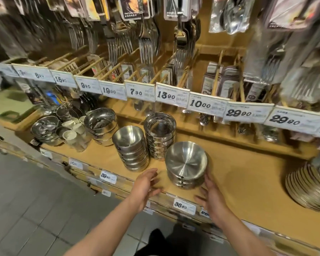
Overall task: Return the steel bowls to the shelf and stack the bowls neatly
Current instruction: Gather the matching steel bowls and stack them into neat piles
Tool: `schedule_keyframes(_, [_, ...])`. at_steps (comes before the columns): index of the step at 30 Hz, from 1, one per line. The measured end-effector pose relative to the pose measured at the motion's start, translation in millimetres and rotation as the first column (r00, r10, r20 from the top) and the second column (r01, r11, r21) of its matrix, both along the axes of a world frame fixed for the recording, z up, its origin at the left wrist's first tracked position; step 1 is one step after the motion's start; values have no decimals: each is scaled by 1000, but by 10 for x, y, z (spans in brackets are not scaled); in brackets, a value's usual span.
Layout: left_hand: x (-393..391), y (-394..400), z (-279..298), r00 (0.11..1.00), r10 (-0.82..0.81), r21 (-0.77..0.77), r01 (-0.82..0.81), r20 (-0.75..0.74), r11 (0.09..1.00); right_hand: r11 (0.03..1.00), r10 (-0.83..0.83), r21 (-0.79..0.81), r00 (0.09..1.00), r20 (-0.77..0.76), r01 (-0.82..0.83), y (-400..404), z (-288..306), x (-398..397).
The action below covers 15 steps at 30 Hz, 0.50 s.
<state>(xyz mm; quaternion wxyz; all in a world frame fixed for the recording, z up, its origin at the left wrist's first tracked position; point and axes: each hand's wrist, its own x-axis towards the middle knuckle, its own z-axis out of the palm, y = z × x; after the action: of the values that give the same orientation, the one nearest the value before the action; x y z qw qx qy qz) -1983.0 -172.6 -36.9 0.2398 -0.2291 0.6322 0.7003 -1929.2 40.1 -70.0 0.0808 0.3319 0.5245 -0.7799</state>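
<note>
- Nearest, a short stack of round brushed-steel bowls (186,164) sits near the front edge of the tan wooden shelf (235,174).
- Right hand (211,193) lies just beside the stack's right side, fingers straight and spread; whether it touches is unclear.
- Left hand (145,183) hovers apart from the stack, fingers loose, holding nothing.
- Behind stand a taller stack of matte steel bowls (131,148) and a stack of shiny ringed steel bowls (160,137).
- White price tags (207,105) line the rail above.

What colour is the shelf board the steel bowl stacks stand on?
Tan, a light wood-brown shelf board, seen best in the head view, the only one here.
</note>
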Motion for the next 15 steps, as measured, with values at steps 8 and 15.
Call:
schedule_keyframes(8, [-56,-414,-55,994,111,-17,-111,4,994,997,77,8,989,129,-79,-315,-192,274])
schedule_keyframes(15, [-424,-973,-117,995,39,-62,-44,-87,997,985,167,-45,983,71,-164,-1045,52,-35])
